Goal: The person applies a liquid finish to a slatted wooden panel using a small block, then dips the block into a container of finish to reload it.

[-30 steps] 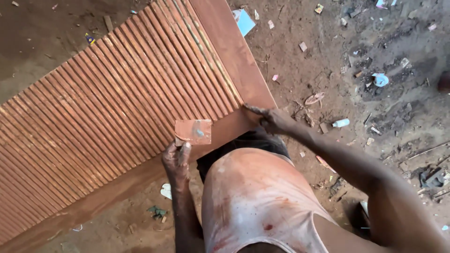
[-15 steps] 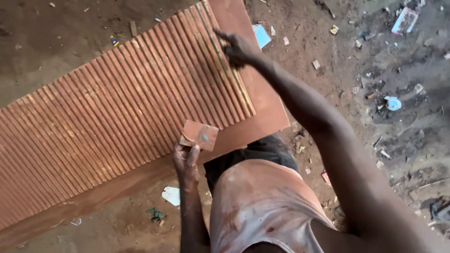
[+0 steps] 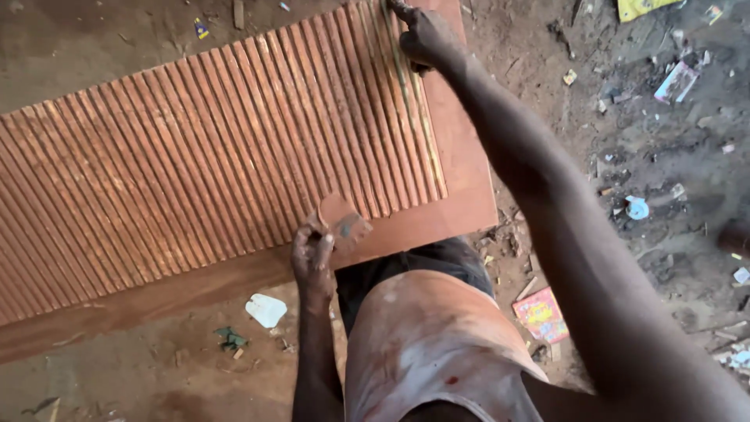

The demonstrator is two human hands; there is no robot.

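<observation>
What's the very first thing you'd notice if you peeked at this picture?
The big reddish-brown ribbed wooden panel lying on the dirt ground fills most of the view. The right hand reaches to the panel's far edge at the top and presses on the ribs. The left hand holds a small brown sanding piece over the panel's near border, and bits of litter lie scattered on the dirt.

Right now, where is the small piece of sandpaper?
In the head view, the sandpaper piece is held in the left hand, low centre, over the near border of the ribbed wooden panel.
</observation>
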